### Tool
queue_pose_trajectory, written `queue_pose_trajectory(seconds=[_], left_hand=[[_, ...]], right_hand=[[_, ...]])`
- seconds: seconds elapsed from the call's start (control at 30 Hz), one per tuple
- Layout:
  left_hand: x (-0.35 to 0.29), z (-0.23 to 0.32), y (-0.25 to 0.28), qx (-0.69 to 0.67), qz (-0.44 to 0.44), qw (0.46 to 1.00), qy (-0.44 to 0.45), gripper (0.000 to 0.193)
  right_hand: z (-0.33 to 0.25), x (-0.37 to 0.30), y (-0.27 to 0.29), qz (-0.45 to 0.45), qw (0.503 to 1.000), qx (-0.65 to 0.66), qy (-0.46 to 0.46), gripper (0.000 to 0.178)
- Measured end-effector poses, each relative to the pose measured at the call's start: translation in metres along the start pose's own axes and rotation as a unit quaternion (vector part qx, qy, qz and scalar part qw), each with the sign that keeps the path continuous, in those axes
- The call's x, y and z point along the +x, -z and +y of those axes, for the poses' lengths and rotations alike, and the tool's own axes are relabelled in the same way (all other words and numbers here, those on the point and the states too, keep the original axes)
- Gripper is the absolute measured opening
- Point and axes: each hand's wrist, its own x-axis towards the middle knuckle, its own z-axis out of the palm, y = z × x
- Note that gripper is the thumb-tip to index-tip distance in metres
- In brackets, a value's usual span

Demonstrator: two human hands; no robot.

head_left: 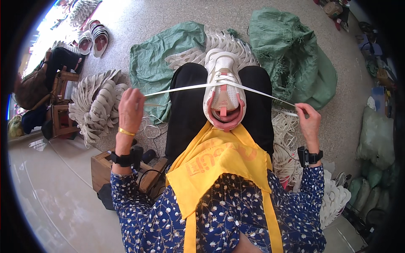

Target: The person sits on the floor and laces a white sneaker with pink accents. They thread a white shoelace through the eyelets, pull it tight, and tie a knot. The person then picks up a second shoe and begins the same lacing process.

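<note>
Between my knees rests a white and pink sneaker point(224, 95), its heel opening toward me and its toe pointing away. A flat white shoelace point(181, 89) runs through its upper eyelets, with both ends stretched out to the sides. My left hand point(131, 109) is closed on one end, out to the left of my knee. On the right, my right hand point(308, 119) pinches the other end between thumb and fingers. The lace looks taut on both sides and crosses over the shoe's tongue.
Stacked pale shoe uppers point(96, 101) lie on the floor at left, with more beyond my knees. Green woven sacks point(291, 59) spread at the far side. White laces point(284, 147) heap by my right leg. A wooden stool point(101, 168) stands near my left elbow.
</note>
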Motion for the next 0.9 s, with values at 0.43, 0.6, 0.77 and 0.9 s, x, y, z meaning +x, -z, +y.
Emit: queue_pose_trajectory(seconds=[0.43,0.6,0.77,0.9], left_hand=[[-0.090,-0.222,0.060,0.095,0.041,0.974,0.201,0.013],[-0.090,-0.227,0.067,0.113,0.019,0.970,0.215,0.012],[-0.068,-0.215,0.065,0.104,0.010,0.979,0.172,0.011],[-0.041,-0.201,0.067,0.085,0.005,0.987,0.134,0.010]], right_hand=[[0.150,-0.050,0.050,-0.001,0.981,-0.028,-0.194,0.012],[0.158,-0.048,0.056,-0.010,0.976,-0.058,-0.210,0.012],[0.168,-0.041,0.057,-0.072,0.965,-0.143,-0.208,0.010],[0.145,-0.019,0.046,-0.122,0.952,-0.242,-0.146,0.011]])
